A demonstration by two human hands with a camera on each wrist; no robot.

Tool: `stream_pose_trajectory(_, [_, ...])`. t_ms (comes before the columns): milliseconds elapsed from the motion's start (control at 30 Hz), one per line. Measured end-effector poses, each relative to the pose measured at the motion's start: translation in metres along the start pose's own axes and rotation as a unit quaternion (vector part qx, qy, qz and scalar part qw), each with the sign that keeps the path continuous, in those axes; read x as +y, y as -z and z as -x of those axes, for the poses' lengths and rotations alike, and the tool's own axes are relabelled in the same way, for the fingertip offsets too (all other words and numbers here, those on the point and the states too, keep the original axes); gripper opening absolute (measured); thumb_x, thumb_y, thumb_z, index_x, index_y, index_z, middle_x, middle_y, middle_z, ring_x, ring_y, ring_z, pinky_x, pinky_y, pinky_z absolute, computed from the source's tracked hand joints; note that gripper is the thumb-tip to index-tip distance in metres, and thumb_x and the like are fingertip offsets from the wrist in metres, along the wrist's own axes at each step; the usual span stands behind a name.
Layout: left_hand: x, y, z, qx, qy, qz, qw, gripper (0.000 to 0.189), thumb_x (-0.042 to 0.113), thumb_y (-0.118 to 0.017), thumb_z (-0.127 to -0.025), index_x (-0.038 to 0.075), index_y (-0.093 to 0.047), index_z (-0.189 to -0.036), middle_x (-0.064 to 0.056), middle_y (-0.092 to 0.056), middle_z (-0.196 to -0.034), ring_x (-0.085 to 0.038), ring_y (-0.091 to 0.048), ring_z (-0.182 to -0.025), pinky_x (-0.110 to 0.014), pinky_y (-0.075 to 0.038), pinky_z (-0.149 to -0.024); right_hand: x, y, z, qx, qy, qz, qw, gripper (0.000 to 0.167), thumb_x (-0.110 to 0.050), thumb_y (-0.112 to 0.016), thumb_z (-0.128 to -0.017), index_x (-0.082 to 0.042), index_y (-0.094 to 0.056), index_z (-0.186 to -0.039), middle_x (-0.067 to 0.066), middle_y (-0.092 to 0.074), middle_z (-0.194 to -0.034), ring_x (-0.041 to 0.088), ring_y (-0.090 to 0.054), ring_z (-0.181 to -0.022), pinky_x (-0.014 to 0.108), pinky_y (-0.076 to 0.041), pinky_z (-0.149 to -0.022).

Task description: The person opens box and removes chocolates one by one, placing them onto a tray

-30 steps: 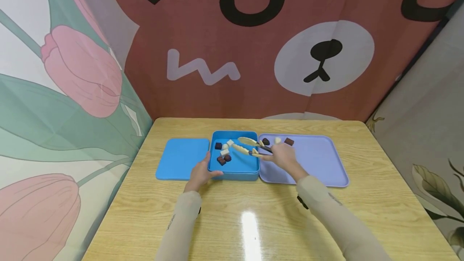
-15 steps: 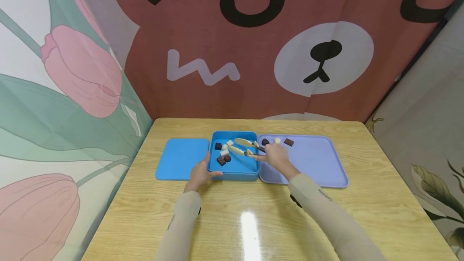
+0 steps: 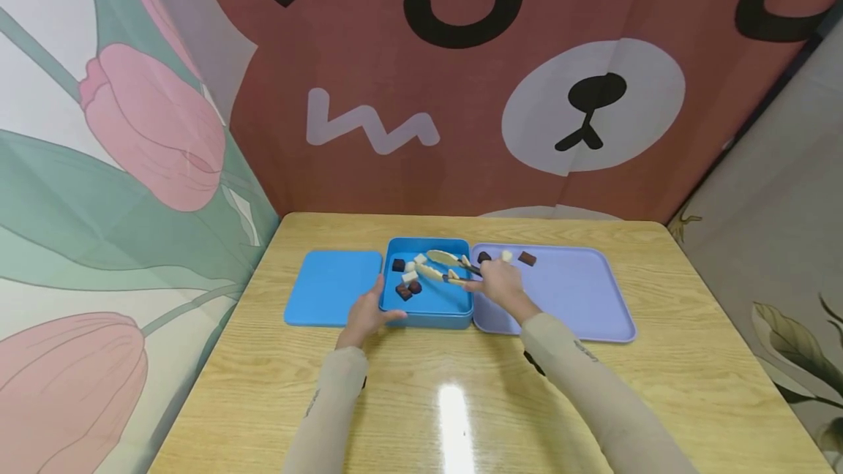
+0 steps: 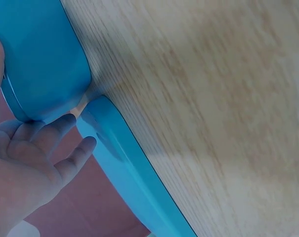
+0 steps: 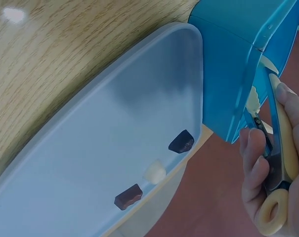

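Note:
My right hand [image 3: 503,282] grips a pair of tongs [image 3: 443,257] with cream tips and a dark middle. The tongs' tips stand apart inside the blue box [image 3: 437,320], just right of several white and dark brown chocolates [image 3: 410,278], and I see nothing pinched between them. In the right wrist view a cream ring [image 5: 274,212] ends the tongs' handle. My left hand [image 3: 362,314] rests against the box's front left corner, its fingers along the left wall and its thumb along the front rim. In the left wrist view its fingers [image 4: 53,136] look relaxed.
A lilac tray [image 3: 566,302] touches the box's right side. Along its back edge lie a dark chocolate [image 5: 182,141], a white one [image 5: 155,173] and a brown block [image 5: 128,197]. A flat blue lid [image 3: 332,289] lies left of the box on the wooden table [image 3: 395,415].
My right hand and the tongs have moved slightly left, farther over the box, then held nearly still. The left hand and the chocolates stay where they were.

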State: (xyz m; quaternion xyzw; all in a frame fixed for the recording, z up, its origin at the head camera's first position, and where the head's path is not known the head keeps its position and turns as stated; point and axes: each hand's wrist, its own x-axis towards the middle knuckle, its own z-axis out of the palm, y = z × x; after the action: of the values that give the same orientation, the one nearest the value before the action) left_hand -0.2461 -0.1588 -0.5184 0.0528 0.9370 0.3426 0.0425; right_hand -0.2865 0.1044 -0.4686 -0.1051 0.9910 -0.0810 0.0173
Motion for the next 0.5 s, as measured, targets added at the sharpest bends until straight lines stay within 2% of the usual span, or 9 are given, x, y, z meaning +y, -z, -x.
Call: stream_pose_trajectory(500, [-0.0023, -0.0022, -0.0021, -0.003, 0.003, 0.003, 1.0000, 0.101, 0.043, -0.072, -0.069, 0.002, -0.015, -0.143, -0.021, -0.029, -0.139, -0.036, -0.035, -0.122, -0.046, -0.036, -0.093, 0.0001, -0.0042, -0.0043, -0.002, -0.005, 0.002, 1.0000, 0.047, -0.051, -0.068, -0.072, -0.010, -0.051, -0.055, -0.001, -0.040, -0.048, 0.013, -0.038, -0.041, 0.025, -0.024, -0.035])
